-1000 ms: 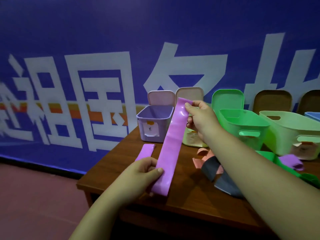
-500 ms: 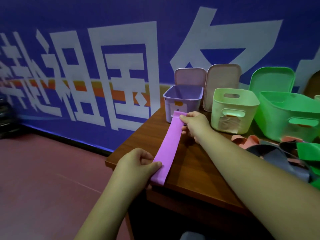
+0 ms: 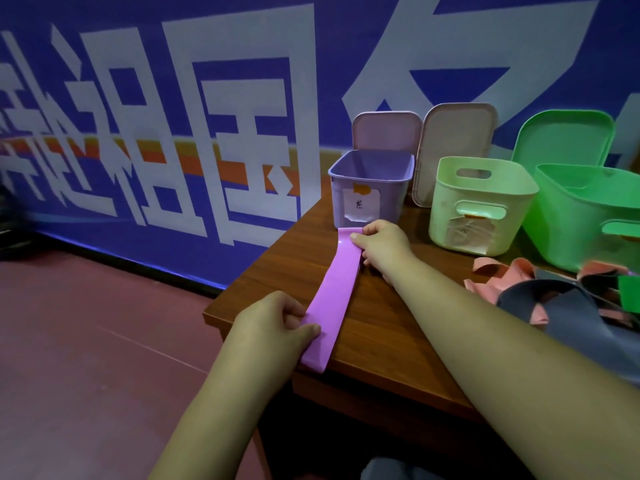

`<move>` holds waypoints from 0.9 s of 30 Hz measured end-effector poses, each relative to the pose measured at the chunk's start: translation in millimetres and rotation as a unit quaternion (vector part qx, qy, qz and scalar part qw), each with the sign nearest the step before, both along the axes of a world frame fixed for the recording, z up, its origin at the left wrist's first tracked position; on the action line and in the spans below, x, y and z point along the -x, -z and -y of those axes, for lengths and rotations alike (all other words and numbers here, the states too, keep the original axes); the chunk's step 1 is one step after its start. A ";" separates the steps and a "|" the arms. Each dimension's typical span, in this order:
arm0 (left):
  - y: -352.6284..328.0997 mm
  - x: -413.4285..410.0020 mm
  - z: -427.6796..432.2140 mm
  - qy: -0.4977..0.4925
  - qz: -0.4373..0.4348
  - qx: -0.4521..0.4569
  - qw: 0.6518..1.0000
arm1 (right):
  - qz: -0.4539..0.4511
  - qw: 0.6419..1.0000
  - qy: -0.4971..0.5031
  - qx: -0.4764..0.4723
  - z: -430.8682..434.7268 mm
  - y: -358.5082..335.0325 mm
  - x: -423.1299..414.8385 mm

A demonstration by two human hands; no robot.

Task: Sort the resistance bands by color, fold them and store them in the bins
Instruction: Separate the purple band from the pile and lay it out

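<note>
Folding step: the band (image 3: 334, 289) lies flat on the bench (image 3: 294, 258). The left grip (image 3: 277, 327) pinches its 6 o'clock end and the right grip (image 3: 381, 244) its 12 o'clock end, near the purple bin (image 3: 370, 181). Next, probably: bring the ends together.

dim bluish indoor light, soft shadows, wide-angle edge distortion, slight blur at left edge

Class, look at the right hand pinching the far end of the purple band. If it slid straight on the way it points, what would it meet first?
Most likely the front wall of the purple bin, just beyond the right hand and the purple band it pinches; the gap is hard to judge.
</note>
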State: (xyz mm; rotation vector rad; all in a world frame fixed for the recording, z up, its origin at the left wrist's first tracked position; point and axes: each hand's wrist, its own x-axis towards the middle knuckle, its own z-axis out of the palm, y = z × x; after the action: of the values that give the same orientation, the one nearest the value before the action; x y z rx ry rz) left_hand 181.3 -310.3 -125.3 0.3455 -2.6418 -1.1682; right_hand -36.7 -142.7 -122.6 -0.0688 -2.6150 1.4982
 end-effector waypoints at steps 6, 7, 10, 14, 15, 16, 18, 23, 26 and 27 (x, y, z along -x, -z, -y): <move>2.0 1.2 -0.3 0.005 0.004 0.024 1.000 | 0.002 0.999 0.004 -0.052 -0.6 2.1 1.1; 2.6 0.7 -0.5 0.004 0.004 0.024 1.000 | 0.002 0.998 0.005 -0.062 -0.3 2.6 1.6; 3.1 -0.5 -1.4 -0.001 -0.002 0.048 0.999 | 0.011 0.997 0.012 -0.076 1.3 2.0 1.5; 1.5 -0.6 -2.6 -0.003 0.005 0.093 0.996 | 0.024 0.996 0.030 -0.083 1.9 -0.2 -0.6; 1.4 -1.0 -2.5 -0.002 0.007 0.097 0.995 | 0.024 0.997 0.033 -0.072 2.1 0.1 -1.4; 1.7 -1.1 -2.0 -0.001 0.009 0.102 0.995 | 0.027 0.997 0.034 -0.059 1.8 -0.5 -4.6; -0.2 0.1 -2.1 -0.006 0.017 0.123 0.992 | 0.035 0.998 0.027 -0.052 -1.9 -2.3 -11.3; -15.1 -8.9 -24.6 -0.047 -0.009 0.208 0.977 | 0.045 0.993 -0.048 -0.097 -33.3 -30.7 -41.0; -26.2 2.5 -35.1 -0.010 -0.018 0.214 0.977 | 0.046 0.992 -0.066 -0.100 -50.3 -41.4 -49.5; -29.3 7.1 -39.8 0.011 -0.024 0.208 0.978 | 0.042 0.992 -0.066 -0.100 -55.9 -44.7 -53.1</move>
State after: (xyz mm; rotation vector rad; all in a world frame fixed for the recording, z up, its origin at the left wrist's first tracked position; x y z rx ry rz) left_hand 174.2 -270.5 -96.0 0.2048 -2.7611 -0.5921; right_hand 16.3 -86.8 -77.9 0.0620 -2.8739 1.2883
